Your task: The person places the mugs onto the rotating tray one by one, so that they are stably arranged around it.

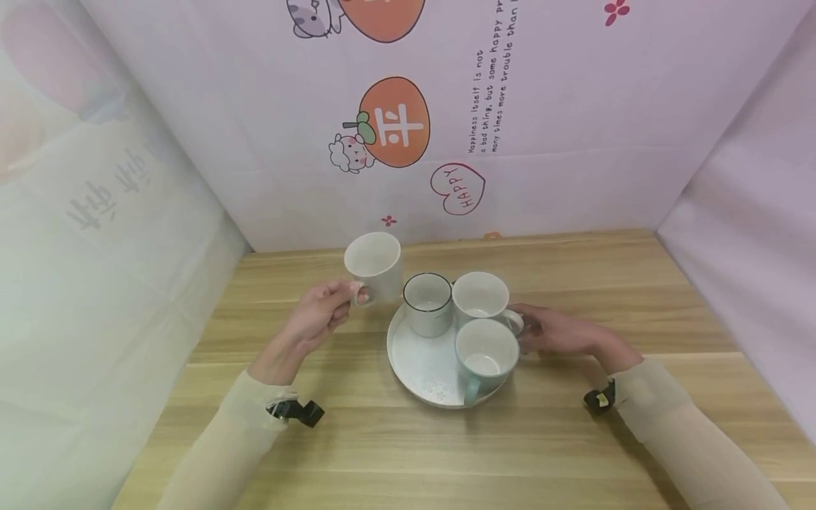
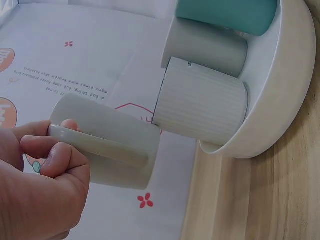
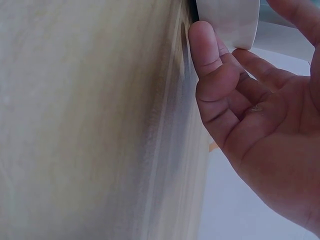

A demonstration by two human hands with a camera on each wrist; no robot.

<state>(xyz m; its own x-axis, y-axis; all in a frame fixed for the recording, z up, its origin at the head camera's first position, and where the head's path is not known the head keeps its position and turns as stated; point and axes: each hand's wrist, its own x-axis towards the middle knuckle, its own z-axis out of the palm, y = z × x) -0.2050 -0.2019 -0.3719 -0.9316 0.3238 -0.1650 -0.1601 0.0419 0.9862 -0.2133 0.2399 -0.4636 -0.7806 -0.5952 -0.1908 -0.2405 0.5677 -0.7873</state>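
My left hand [image 1: 328, 312] grips the handle of an off-white mug [image 1: 376, 265], raised at the left of a round white dish [image 1: 408, 372]. In the left wrist view, fingers curl round the handle of this mug [image 2: 115, 115]. Inside the dish stand a white mug with a dark rim [image 1: 428, 312], a plain white mug [image 1: 474, 290] and a teal mug with a white inside [image 1: 487, 347]. My right hand [image 1: 554, 329] is at the dish's right side, beside the mugs. Its loosely bent fingers [image 3: 205, 45] lie right at the dish's outer wall [image 3: 230, 25] in the right wrist view.
The dish stands on a wood-grain table [image 1: 382, 460]. A printed white cloth [image 1: 542, 142] rises behind the table's back edge. More pale cloth hangs at the left [image 1: 95, 248] and at the right [image 1: 752, 212].
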